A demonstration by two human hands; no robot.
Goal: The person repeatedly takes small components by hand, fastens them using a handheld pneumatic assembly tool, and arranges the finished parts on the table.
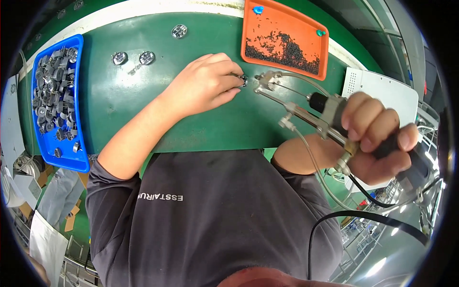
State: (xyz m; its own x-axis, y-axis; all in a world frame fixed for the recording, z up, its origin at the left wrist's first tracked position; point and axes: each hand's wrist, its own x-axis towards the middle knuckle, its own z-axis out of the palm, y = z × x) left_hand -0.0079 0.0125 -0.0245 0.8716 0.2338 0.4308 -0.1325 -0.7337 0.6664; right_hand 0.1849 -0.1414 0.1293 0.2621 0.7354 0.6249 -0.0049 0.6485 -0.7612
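Small metal part (243, 80) pinched steady by left hand (205, 83); powered screwdriver (306, 112) gripped in right hand (377, 138), tip just beside part for alignment.

**Green bench top: contents**

Green bench (143, 105) with a white edge strip along its far side. Landmark: orange tray (318, 60).

- Orange tray sits at the far right of the bench, its far end over the white strip. It holds a heap of small dark bits.
- Blue bin (79, 160), far left of the tray at the bench's left end, full of grey metal parts.
- One round metal part (179, 31), left of the tray, near the far edge.
- Two round metal parts (133, 58), further left, side by side, between the tray and the bin.
- White panel (392, 91) lies just right of the tray.
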